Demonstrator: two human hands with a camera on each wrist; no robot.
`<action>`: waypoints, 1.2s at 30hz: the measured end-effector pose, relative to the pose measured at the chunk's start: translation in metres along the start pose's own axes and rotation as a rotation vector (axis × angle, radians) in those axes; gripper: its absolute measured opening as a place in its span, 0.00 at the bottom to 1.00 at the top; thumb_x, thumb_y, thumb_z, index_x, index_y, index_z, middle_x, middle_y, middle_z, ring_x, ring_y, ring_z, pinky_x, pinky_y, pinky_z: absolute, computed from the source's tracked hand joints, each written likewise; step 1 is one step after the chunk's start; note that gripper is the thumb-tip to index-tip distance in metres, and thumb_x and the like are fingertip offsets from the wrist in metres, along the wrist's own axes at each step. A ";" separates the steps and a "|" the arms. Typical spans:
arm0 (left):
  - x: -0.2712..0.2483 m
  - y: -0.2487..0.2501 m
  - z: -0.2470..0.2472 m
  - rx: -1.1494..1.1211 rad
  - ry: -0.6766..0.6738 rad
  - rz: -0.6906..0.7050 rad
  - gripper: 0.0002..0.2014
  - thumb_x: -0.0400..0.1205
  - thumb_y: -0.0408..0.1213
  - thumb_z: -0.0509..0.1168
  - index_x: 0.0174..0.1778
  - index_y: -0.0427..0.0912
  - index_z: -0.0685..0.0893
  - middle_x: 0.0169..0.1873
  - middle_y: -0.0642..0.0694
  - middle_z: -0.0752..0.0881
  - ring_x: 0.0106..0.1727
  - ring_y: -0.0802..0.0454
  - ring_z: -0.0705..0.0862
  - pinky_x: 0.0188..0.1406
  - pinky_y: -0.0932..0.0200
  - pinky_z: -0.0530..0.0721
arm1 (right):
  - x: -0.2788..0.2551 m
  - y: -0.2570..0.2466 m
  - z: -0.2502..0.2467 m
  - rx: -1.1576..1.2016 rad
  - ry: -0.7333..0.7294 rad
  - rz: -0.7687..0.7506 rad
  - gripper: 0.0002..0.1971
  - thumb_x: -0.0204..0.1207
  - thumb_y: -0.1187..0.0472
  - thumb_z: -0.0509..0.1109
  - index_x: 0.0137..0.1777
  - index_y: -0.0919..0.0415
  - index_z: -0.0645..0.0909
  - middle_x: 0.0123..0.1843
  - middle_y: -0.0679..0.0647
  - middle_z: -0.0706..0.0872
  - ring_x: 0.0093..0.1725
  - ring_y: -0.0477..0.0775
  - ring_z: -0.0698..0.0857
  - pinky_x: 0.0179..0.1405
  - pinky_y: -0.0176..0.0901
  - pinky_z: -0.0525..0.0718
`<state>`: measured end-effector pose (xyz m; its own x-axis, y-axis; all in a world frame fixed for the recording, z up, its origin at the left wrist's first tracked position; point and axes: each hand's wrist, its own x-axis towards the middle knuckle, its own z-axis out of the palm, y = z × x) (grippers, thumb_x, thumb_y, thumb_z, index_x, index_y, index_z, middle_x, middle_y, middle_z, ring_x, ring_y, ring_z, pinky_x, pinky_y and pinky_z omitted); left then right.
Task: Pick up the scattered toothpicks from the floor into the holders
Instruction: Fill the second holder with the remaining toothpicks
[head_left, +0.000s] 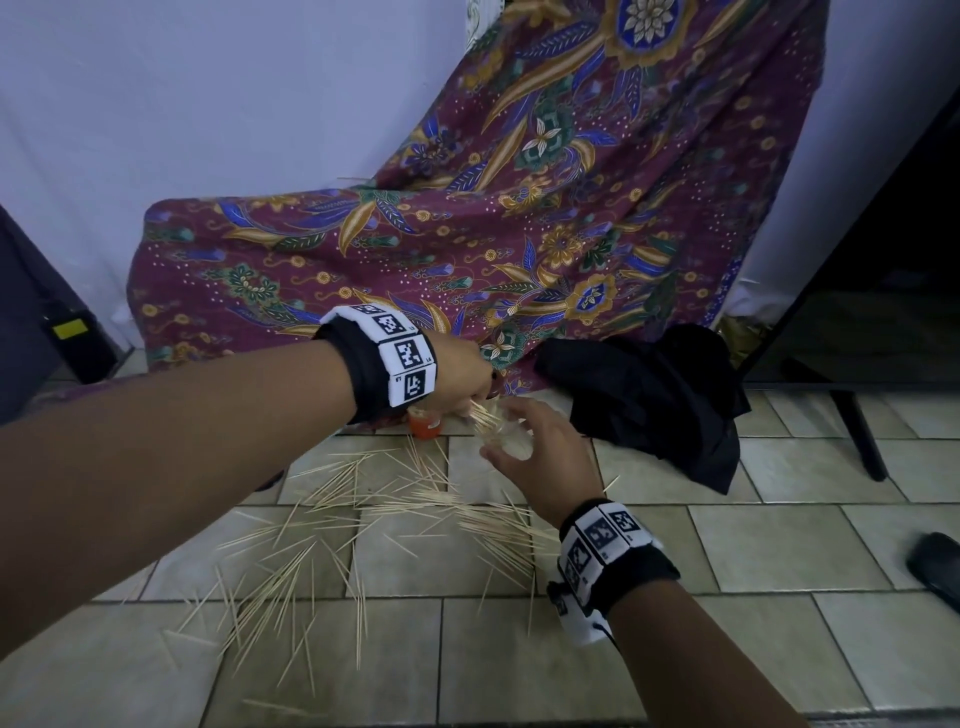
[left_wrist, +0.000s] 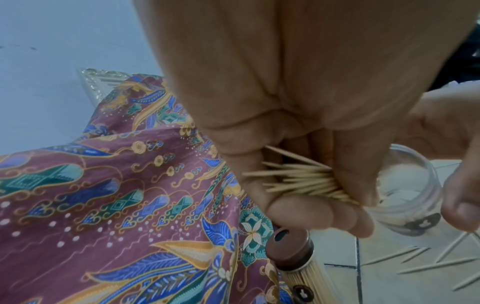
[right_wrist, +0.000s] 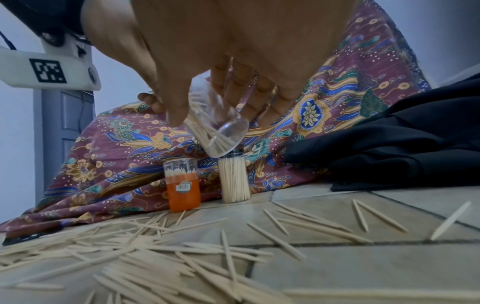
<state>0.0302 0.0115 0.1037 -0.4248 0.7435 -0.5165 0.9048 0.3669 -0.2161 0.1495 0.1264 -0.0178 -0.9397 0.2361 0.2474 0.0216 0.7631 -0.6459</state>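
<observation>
Left hand (left_wrist: 298, 115) pinching toothpick bundle (left_wrist: 298, 181)

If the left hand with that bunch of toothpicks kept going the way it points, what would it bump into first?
Most likely the clear holder tilted in the right hand. The left hand pinches its toothpick bundle with the tips aimed at that holder's open mouth, though the gap between them is hard to judge.

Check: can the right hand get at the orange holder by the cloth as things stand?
Probably not yet. The right hand grips a tilted clear holder that the left hand is feeding a toothpick bundle into. The orange holder stands uncovered on the floor, so the path looks free once that hand is emptied.
</observation>
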 end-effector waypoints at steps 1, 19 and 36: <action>0.001 0.003 -0.001 0.023 0.004 -0.012 0.10 0.87 0.39 0.59 0.53 0.39 0.83 0.40 0.44 0.81 0.33 0.52 0.73 0.29 0.61 0.69 | 0.001 0.000 0.000 0.003 0.001 -0.005 0.24 0.72 0.49 0.78 0.67 0.51 0.79 0.60 0.46 0.84 0.57 0.48 0.80 0.57 0.43 0.77; -0.009 0.001 -0.010 -0.468 0.190 -0.031 0.07 0.77 0.31 0.71 0.46 0.47 0.85 0.38 0.52 0.90 0.43 0.52 0.89 0.47 0.54 0.88 | 0.004 0.004 0.012 0.089 0.034 0.010 0.23 0.69 0.49 0.80 0.62 0.51 0.79 0.55 0.44 0.84 0.55 0.48 0.81 0.57 0.51 0.81; -0.014 -0.019 0.013 -0.547 0.223 -0.054 0.13 0.74 0.49 0.76 0.46 0.48 0.84 0.38 0.55 0.89 0.33 0.63 0.81 0.37 0.62 0.79 | 0.003 0.004 0.000 0.121 0.065 0.039 0.23 0.70 0.50 0.80 0.64 0.48 0.79 0.57 0.42 0.84 0.55 0.44 0.80 0.55 0.41 0.78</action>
<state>0.0190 -0.0131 0.1042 -0.5190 0.7937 -0.3173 0.7606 0.5982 0.2524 0.1465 0.1307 -0.0198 -0.9148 0.3056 0.2640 0.0129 0.6755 -0.7372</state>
